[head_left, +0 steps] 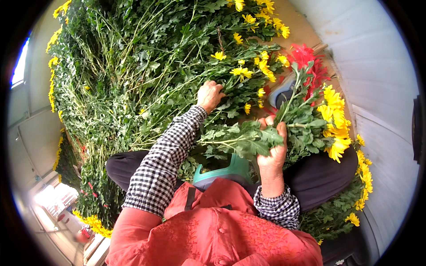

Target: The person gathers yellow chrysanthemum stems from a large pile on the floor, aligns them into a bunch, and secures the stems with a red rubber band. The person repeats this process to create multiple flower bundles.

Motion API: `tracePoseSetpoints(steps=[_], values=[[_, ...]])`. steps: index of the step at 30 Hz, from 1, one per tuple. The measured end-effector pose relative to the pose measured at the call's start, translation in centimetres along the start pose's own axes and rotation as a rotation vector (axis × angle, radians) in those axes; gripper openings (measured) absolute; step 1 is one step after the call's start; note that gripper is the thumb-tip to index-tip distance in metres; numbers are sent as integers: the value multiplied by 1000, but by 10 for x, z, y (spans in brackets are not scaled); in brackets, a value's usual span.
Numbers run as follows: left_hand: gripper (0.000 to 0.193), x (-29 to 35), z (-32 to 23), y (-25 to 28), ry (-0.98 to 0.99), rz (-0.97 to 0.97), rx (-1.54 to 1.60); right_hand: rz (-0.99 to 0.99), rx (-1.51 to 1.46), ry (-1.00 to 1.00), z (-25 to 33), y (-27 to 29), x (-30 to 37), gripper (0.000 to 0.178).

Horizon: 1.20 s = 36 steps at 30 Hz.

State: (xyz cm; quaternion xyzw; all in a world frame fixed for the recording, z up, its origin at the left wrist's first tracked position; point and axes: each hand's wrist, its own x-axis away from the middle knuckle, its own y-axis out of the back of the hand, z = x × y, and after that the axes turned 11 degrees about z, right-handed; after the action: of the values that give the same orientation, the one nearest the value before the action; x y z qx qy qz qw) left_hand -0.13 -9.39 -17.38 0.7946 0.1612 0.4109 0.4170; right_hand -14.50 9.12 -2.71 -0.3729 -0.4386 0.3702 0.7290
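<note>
Stems of yellow, many-petalled flowers [307,125] are gathered, bunched in the right hand [272,153] at near right, while the left hand [209,95], its grip unclear to me, touches a broad green leafy heap [133,66], ungathered, spreading far left.

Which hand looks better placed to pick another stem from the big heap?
Probably the left hand: its fingers are right at the heap of flower stems, while the right hand is occupied, holding a yellow-flowered bunch.

Brt | 2 blown-out spots [55,198], L | fisheye bend | blk corners
</note>
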Motion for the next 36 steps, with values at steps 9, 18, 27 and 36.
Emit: tracePoseSetpoints(steps=[9,18,27,36], values=[[22,56,-57,111,-403,-359,512,-240,-28,-86,-17,24,-31,26],[23,93,-105,138,-203,160,961,1,-40,-171,-9,11,-22,29],[12,101,-122,117,-133,220,1481,-13,32,-59,-2,0,-17,29],[8,95,-125,106,-151,-166,1142,-45,20,-115,-6,-7,-11,33]])
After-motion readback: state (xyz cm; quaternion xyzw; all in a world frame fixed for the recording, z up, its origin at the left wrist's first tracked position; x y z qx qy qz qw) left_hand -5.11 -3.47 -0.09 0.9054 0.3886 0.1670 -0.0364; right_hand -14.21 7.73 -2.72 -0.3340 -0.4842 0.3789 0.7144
